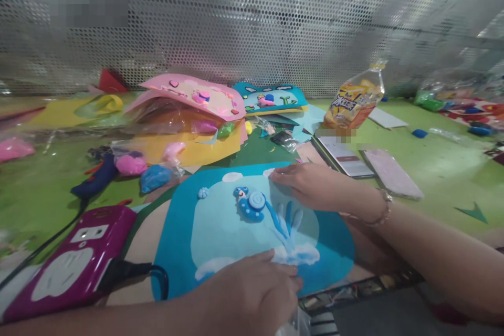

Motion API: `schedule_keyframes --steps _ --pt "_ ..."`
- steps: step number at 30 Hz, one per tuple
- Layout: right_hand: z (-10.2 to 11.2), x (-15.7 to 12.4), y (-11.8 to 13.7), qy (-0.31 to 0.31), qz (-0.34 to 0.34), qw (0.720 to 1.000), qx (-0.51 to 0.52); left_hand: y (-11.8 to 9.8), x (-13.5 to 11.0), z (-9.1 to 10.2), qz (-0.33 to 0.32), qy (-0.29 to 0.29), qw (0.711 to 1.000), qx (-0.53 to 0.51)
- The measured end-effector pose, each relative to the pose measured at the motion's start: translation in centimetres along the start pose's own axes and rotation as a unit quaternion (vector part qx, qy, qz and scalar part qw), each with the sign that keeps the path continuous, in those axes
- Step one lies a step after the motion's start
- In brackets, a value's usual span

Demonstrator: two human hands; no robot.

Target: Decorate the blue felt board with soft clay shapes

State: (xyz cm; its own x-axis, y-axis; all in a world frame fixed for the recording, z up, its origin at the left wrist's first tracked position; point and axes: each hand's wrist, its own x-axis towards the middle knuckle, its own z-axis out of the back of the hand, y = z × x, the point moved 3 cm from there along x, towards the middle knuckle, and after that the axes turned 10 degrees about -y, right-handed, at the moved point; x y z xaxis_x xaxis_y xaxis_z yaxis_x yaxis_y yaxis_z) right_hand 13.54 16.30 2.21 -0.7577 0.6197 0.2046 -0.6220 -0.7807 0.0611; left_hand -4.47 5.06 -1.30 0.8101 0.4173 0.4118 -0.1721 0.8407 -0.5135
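Note:
A blue card with a paler panel lies in front of me. A clay snail with a spiral shell sits on its middle, beside blue and pale clay fronds. White clay patches line the top and bottom edges. My right hand reaches in from the right, its stretched fingers touching the white clay at the top edge. Over the lower edge rests my left hand, fingers extended and slightly bent beside the lower white clay. Its palm is hidden; clear plastic shows beneath it.
A purple power strip and a blue glue gun with cords lie left. Bagged clay, a pink card and another blue card are behind. At right are a bottle, phone and pale case.

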Motion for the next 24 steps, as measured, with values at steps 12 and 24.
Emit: schedule_keyframes --steps 12,24 --pt "-0.2 -0.1 -0.3 -0.008 -0.014 0.999 -0.039 0.1 0.0 0.0 -0.002 0.007 1.000 -0.004" --pt "0.5 0.4 -1.5 -0.089 -0.077 0.992 0.041 -0.2 0.3 0.4 -0.003 0.017 1.000 0.023"
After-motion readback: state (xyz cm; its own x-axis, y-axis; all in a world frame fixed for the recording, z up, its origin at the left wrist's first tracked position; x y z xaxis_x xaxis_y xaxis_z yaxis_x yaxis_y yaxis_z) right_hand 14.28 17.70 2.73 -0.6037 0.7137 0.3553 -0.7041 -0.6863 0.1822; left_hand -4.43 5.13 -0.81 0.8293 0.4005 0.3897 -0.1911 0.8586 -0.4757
